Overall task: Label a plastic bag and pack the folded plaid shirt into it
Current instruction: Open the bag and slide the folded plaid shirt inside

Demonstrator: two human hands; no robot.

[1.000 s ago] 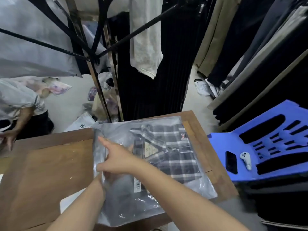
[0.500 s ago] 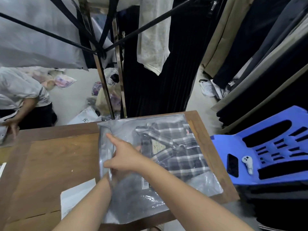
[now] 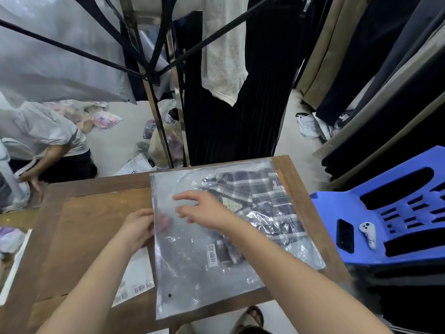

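Observation:
A clear plastic bag point(image 3: 192, 280) lies flat on the wooden table point(image 3: 91, 227). The folded plaid shirt point(image 3: 262, 203) is inside it, filling the far right half. A small barcode label point(image 3: 212, 253) is stuck on the bag near its middle. My left hand point(image 3: 138, 229) grips the bag's left edge, with fingertips showing blurred through the plastic. My right hand point(image 3: 204, 209) is over the bag just left of the shirt's collar, fingers spread, holding nothing.
A white sheet of barcode labels point(image 3: 137, 273) lies on the table left of the bag. A blue plastic chair point(image 3: 385, 213) at the right holds a black phone point(image 3: 345, 236) and a white controller point(image 3: 368, 233). Another person point(image 3: 43, 143) bends down at far left. Hanging clothes point(image 3: 224, 51) stand behind the table.
My left hand has come out from under my right arm to the bag's left edge. My right hand has gone from pointing to spread fingers and shifted right towards the shirt.

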